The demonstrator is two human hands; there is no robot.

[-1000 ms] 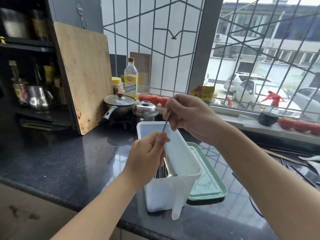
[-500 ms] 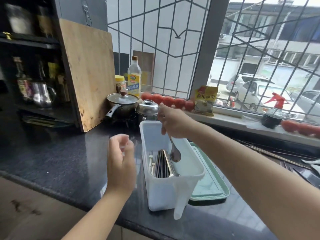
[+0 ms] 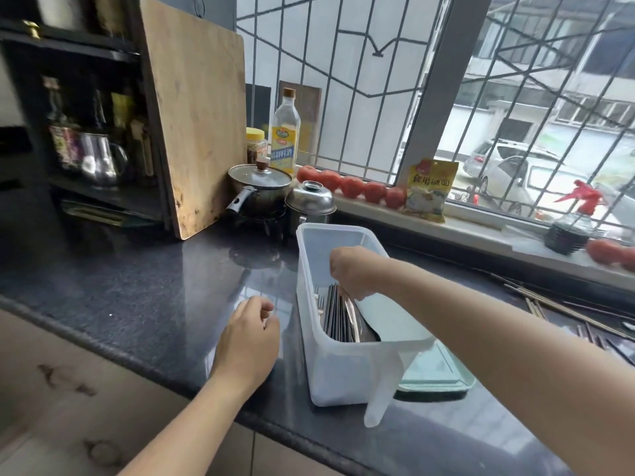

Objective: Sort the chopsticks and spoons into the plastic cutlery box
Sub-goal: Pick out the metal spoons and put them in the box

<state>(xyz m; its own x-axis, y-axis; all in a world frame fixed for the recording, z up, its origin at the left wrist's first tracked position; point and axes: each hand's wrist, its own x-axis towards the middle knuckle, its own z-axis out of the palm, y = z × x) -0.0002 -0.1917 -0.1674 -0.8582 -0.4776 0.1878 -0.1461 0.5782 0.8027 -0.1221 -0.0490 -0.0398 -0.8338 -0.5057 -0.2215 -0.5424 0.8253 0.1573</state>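
Head view only. Plastic cutlery box [image 3: 347, 369] stands on the dark table [image 3: 144, 290], long axis running away from the person toward the window. Its pale green lid [image 3: 436, 376] lies flat just beside it on the right.

Inside the box: dark chopsticks [image 3: 338, 317] and a spoon [image 3: 357, 322] lie lengthwise against the left wall, with forks [image 3: 319, 300] beside them. Right half of the box floor is bare.

Right hand [image 3: 354, 269] is down inside the box, over the far ends of the cutlery, fingers curled. Whether it pinches the spoon handle cannot be told; the fingertips are hidden behind the knuckles.

Left hand [image 3: 249, 341] hovers over the table just left of the box, fingers loosely curled, holding nothing.

Loose chopsticks [image 3: 563, 305] lie on the table at far right, well apart from the box, long axes running roughly left to right.

Judgement: the unsorted pieces lie to the right, so the right hand is nearer. They will need turning to match the box's axis.
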